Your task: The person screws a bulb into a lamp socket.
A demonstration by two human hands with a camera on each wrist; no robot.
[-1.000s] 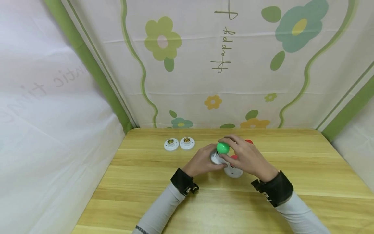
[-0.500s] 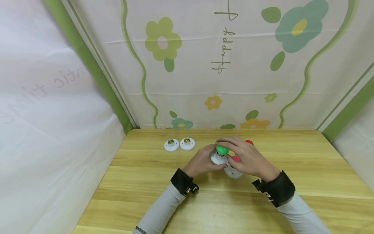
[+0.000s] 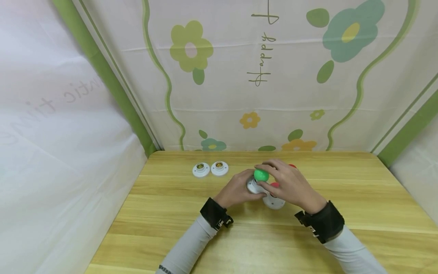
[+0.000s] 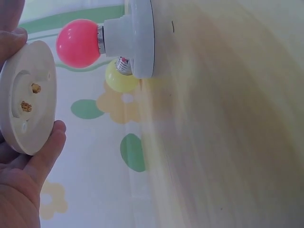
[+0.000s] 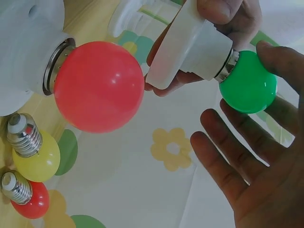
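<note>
My left hand (image 3: 237, 190) grips a white lamp holder (image 3: 253, 185) by its round base, raised off the table. Its underside, with two brass screws, faces the left wrist camera. A green light bulb (image 5: 248, 83) sits in the socket, a narrow band of its metal cap showing at the rim. My right hand (image 3: 291, 184) pinches the bulb between thumb and fingers; the other fingers are spread beside it in the right wrist view. Close by, a second lamp holder (image 3: 273, 203) stands on the table with a pinkish-red bulb (image 5: 99, 88) fitted, partly behind my right hand.
Two lamp holders (image 3: 200, 169) (image 3: 219, 168) with bare sockets lie at the back left of the wooden table (image 3: 164, 220). A yellow bulb (image 5: 38, 156) and a smaller-looking red bulb (image 5: 33, 202) lie loose beyond the right hand. A flowered curtain (image 3: 219, 76) borders the table's back edge.
The right hand's fingers turned over the green bulb and covered more of it half a second ago, then moved back, showing more of it. The left hand and lamp holder stay in place.
</note>
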